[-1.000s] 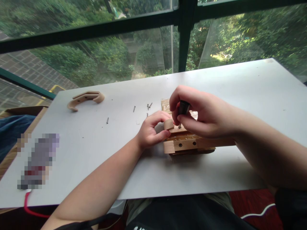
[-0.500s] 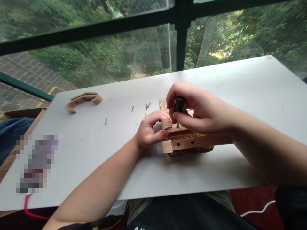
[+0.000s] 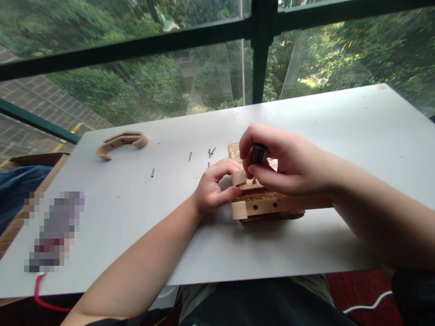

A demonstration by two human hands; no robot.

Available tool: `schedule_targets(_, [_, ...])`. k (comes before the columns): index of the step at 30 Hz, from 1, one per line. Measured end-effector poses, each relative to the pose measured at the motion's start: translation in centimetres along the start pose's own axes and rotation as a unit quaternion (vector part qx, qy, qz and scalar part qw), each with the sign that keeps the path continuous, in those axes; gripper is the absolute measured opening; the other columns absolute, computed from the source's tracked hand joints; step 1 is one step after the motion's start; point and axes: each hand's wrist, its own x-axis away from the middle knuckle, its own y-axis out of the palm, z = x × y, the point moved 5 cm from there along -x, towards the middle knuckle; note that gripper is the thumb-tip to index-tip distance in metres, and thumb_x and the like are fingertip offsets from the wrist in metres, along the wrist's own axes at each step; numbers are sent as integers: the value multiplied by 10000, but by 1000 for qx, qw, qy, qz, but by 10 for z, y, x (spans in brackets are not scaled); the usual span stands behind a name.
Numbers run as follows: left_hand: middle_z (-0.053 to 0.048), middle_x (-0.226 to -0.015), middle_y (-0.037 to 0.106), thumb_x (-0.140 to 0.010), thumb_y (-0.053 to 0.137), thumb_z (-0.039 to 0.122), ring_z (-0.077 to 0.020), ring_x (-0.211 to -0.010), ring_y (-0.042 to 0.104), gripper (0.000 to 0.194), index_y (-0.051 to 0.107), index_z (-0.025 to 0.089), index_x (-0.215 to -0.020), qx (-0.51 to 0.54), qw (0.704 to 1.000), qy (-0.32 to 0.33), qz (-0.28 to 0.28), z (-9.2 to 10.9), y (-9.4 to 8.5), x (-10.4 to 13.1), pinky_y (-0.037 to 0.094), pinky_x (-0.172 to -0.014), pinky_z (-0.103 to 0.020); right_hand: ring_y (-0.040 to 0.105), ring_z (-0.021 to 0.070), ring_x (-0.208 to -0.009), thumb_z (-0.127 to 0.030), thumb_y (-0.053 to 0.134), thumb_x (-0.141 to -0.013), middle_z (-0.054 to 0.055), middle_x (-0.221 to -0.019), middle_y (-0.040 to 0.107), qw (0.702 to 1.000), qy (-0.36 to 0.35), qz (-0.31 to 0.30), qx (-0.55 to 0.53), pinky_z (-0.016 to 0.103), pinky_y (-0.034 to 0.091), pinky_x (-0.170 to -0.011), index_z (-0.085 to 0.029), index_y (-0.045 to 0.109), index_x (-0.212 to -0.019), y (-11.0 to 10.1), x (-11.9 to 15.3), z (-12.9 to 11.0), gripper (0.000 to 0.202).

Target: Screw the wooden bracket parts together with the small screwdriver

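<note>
My right hand (image 3: 272, 158) is closed around the black handle of a screwdriver (image 3: 259, 155). Its tip points down onto a screw (image 3: 254, 182) in a light wooden piece. My left hand (image 3: 217, 186) pinches the rounded end of that wooden piece (image 3: 239, 178) between thumb and fingers. Nearer to me lies a second wooden bar (image 3: 265, 205) with a rounded end and two dark screw heads in its face. Both pieces rest against a block wrapped in shiny brown tape (image 3: 272, 216). My right hand hides part of the block and the far piece.
Several loose screws (image 3: 190, 156) lie on the white table (image 3: 163, 217) left of the block. A curved wooden piece (image 3: 123, 139) sits at the far left. A pixelated object (image 3: 56, 231) with a red cord (image 3: 39, 290) is at the near left. Windows border the far edge.
The screwdriver handle stands slightly more tilted, and the screw head under its tip now appears lower in the wood. The whole view has shifted a little. Both hands keep their grip.
</note>
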Motion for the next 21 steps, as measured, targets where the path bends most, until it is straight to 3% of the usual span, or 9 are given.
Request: schedule_targets(21, [-107, -994, 688, -844, 710, 435, -240, -946, 628, 270, 650, 182, -914, -5, 1000, -1, 0, 0, 0, 0, 513, -912, -417, 518, 122, -760, -119, 549, -839, 20, -909, 622, 1000, -3, 7, 1, 258, 405, -664, -189, 517, -1036, 1, 0, 1, 212])
